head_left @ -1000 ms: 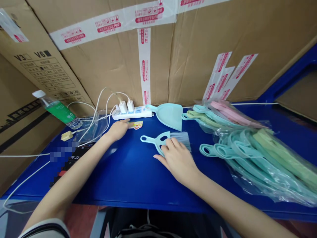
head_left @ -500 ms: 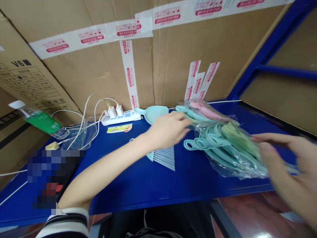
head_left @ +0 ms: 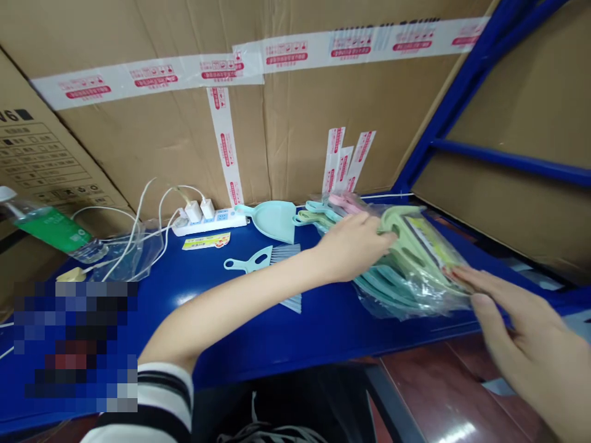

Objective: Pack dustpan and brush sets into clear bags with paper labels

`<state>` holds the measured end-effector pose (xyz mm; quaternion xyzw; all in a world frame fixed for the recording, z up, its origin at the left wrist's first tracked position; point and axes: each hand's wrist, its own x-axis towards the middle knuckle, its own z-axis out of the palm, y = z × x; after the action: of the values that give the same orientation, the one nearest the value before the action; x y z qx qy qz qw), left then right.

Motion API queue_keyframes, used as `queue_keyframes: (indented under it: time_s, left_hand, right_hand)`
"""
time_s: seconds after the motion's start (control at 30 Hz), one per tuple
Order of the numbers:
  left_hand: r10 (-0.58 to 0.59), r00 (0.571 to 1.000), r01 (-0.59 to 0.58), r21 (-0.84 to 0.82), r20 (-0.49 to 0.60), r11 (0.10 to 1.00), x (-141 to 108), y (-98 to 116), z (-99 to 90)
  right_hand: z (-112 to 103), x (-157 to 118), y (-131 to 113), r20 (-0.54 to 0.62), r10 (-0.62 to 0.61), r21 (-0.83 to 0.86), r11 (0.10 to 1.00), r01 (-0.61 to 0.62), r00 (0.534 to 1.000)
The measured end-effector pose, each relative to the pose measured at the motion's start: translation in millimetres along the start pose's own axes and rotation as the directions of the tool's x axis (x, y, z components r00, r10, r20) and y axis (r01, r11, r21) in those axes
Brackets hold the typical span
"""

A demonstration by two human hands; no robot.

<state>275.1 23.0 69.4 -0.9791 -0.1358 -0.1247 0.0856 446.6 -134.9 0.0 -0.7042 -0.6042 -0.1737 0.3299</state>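
Pale-green pack (head_left: 407, 247) lies between my two hands, its long axis slanting from far left to near right. My left hand (head_left: 353, 249) has its fingers curled against the left end — whether they grip, I can't tell. My right hand (head_left: 538, 344) meets the other end, thumb parted, no firm hold visible. Clear plastic encloses pack and yellow label (head_left: 428, 241) — teal pieces (head_left: 392, 284) lie bagged beneath.

Green dustpan-and-brush set (head_left: 401, 237): sealed in clear plastic with a yellow label, tilted atop bagged teal pieces (head_left: 385, 286) on the blue worktop (head_left: 258, 344).
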Motion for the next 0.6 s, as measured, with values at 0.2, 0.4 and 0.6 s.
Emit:
queue_keyframes:
  time_s: [0.2, 0.4, 0.6]
  left_hand:
    - [-0.158, 0.986, 0.161, 0.054, -0.058, 0.985, -116, -25, -25.9]
    - [-0.293, 0.950, 0.299, 0.036, -0.109, 0.954, -213, -25, -33.3]
    - [-0.412, 0.905, 0.421, 0.075, -0.111, 0.904, -284, -16, -35.9]
  right_hand:
    - [6, 8, -46, -0.046, -0.218, 0.237, 0.946, 0.222, 0.975]
    - [42, 17, -104, 0.001, -0.346, 0.616, 0.739, 0.272, 0.938]
    - [71, 14, -146, 0.248, -0.237, 0.779, 0.626, -0.047, 0.939]
